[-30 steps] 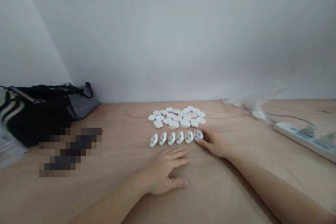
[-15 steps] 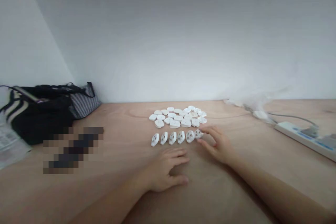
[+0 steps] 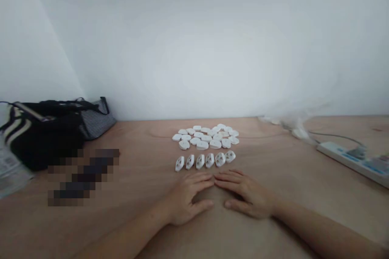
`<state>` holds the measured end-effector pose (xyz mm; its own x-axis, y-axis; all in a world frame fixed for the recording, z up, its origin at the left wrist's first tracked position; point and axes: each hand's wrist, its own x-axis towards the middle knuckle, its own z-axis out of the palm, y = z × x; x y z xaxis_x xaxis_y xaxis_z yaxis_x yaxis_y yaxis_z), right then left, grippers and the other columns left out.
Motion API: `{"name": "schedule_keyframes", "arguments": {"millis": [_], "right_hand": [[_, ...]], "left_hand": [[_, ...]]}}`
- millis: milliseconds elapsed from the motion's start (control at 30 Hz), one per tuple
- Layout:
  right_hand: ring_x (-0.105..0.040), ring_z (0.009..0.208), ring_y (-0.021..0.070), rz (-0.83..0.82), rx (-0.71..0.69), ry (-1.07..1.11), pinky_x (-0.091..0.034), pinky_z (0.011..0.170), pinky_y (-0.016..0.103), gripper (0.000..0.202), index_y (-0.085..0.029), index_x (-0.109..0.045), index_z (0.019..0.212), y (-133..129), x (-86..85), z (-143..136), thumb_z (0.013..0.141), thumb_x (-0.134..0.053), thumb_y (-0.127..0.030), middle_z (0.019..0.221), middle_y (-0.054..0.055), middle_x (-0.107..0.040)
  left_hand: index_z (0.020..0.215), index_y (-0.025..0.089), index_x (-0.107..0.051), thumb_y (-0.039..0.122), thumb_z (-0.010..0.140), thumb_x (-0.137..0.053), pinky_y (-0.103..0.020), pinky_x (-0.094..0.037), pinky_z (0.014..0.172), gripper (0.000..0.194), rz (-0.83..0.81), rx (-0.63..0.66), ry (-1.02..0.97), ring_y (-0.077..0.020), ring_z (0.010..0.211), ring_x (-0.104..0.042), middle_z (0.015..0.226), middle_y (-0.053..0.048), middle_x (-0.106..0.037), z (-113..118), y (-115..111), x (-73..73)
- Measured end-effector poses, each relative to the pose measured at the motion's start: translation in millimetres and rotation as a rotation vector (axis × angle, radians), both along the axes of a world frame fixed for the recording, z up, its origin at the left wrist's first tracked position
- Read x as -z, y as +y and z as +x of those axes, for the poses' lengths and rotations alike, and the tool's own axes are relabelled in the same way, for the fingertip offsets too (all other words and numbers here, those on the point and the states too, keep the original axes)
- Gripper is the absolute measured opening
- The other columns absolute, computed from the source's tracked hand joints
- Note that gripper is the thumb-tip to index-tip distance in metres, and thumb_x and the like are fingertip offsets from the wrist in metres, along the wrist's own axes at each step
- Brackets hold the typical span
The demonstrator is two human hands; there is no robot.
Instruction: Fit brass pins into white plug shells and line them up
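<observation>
Six white pieces (image 3: 200,162) stand on edge in a row on the bench (image 3: 291,174), the two rightmost overlapping in this view, with a cluster of similar white pieces (image 3: 202,145) behind them. Just in front, the left hand (image 3: 191,196) and right hand (image 3: 247,195) rest palm down and empty, thumbs spread from the loosely extended fingers, fingertips nearly meeting. Farther out are a black bag (image 3: 51,141) at left, clear plastic (image 3: 299,129) and a power strip (image 3: 331,150) at right.
</observation>
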<state>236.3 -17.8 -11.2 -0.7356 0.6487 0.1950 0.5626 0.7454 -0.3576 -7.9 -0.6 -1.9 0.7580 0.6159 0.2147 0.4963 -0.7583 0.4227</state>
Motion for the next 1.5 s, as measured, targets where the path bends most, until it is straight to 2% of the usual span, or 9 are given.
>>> {"name": "schedule_keyframes", "arguments": {"millis": [333, 467, 633, 700, 833, 967, 1100, 1233, 1500], "right_hand": [[-0.043, 0.122, 0.0258, -0.012, 0.024, 0.099, -0.031, 0.103, 0.045, 0.056, -0.02, -0.045, 0.13, 3, 3.0, 2, 0.082, -0.055, -0.046, 0.133, 0.012, -0.048], [-0.043, 0.121, 0.0257, -0.031, 0.031, 0.115, -0.032, 0.102, 0.045, 0.055, -0.021, -0.047, 0.129, 4, 3.5, 3, 0.081, -0.056, -0.047, 0.132, 0.011, -0.048], [-0.045, 0.12, 0.0263, -0.043, 0.027, 0.163, -0.033, 0.102, 0.045, 0.054, -0.021, -0.049, 0.127, 4, 3.2, 3, 0.08, -0.057, -0.046, 0.13, 0.012, -0.05], [-0.044, 0.12, 0.0267, -0.047, 0.034, 0.162, -0.033, 0.102, 0.045, 0.054, -0.02, -0.049, 0.127, 4, 3.5, 3, 0.08, -0.057, -0.046, 0.13, 0.012, -0.05], [-0.045, 0.12, 0.0271, -0.054, 0.042, 0.172, -0.033, 0.101, 0.046, 0.054, -0.021, -0.05, 0.126, 3, 3.3, 3, 0.079, -0.058, -0.046, 0.13, 0.012, -0.051], [-0.045, 0.12, 0.0274, -0.053, 0.049, 0.174, -0.033, 0.101, 0.047, 0.054, -0.021, -0.05, 0.126, 2, 2.9, 3, 0.079, -0.058, -0.046, 0.129, 0.012, -0.051], [-0.045, 0.12, 0.027, -0.042, 0.043, 0.171, -0.033, 0.101, 0.047, 0.054, -0.021, -0.05, 0.126, 3, 3.9, 3, 0.079, -0.059, -0.046, 0.129, 0.012, -0.051], [-0.045, 0.12, 0.0265, -0.034, 0.03, 0.165, -0.034, 0.101, 0.046, 0.054, -0.019, -0.05, 0.126, 4, 4.8, 4, 0.079, -0.058, -0.046, 0.129, 0.012, -0.051], [-0.046, 0.118, 0.0266, -0.001, 0.032, 0.214, -0.035, 0.099, 0.045, 0.054, -0.021, -0.052, 0.124, 5, 8.1, 4, 0.077, -0.062, -0.044, 0.128, 0.012, -0.052]], "left_hand": [[0.124, 0.022, -0.052, 0.037, 0.081, -0.058, -0.044, -0.035, 0.101, 0.046, -0.017, -0.005, 0.025, -0.027, 0.121, -0.045, 0.132, -0.009, -0.049, -4, 0, 0.5], [0.104, 0.02, -0.065, 0.029, 0.081, -0.058, -0.036, -0.044, 0.089, 0.026, 0.069, 0.027, -0.044, -0.0227, 0.1, -0.057, 0.108, -0.009, -0.064, -4, 3, -2.0], [0.075, 0.018, -0.064, 0.028, 0.081, -0.056, -0.033, -0.047, 0.076, 0.014, 0.319, -0.262, -0.162, -0.0198, 0.079, -0.057, 0.079, -0.005, -0.06, -24, 26, -13.9], [0.086, 0.018, -0.064, 0.033, 0.079, -0.059, -0.037, -0.046, 0.082, 0.017, 0.32, -0.346, -0.162, -0.0228, 0.087, -0.057, 0.087, -0.007, -0.06, -37, 39, -17.1], [0.125, 0.022, -0.047, 0.033, 0.079, -0.059, -0.043, -0.034, 0.101, 0.049, 0.094, -0.275, -0.134, -0.0261, 0.118, -0.046, 0.128, -0.009, -0.051, -57, 57, -12.5], [0.129, 0.02, -0.044, 0.033, 0.082, -0.055, -0.044, -0.033, 0.102, 0.05, -0.072, -0.276, -0.133, -0.0268, 0.121, -0.044, 0.133, -0.009, -0.048, -61, 62, -6.1], [0.124, 0.022, -0.05, 0.03, 0.079, -0.059, -0.039, -0.043, 0.092, 0.047, -0.033, -0.288, -0.152, -0.0257, 0.109, -0.052, 0.125, -0.008, -0.054, -56, 55, -16.4], [0.12, 0.021, -0.053, 0.026, 0.079, -0.059, -0.032, -0.047, 0.086, 0.041, -0.052, -0.147, -0.264, -0.0214, 0.102, -0.056, 0.114, -0.007, -0.058, -38, 33, -26.3], [0.099, 0.018, -0.051, 0.022, 0.071, -0.068, -0.032, -0.048, 0.088, 0.034, -0.185, -0.126, -0.466, -0.0199, 0.095, -0.059, 0.103, -0.007, -0.059, 10, 3, 6.7]]}}
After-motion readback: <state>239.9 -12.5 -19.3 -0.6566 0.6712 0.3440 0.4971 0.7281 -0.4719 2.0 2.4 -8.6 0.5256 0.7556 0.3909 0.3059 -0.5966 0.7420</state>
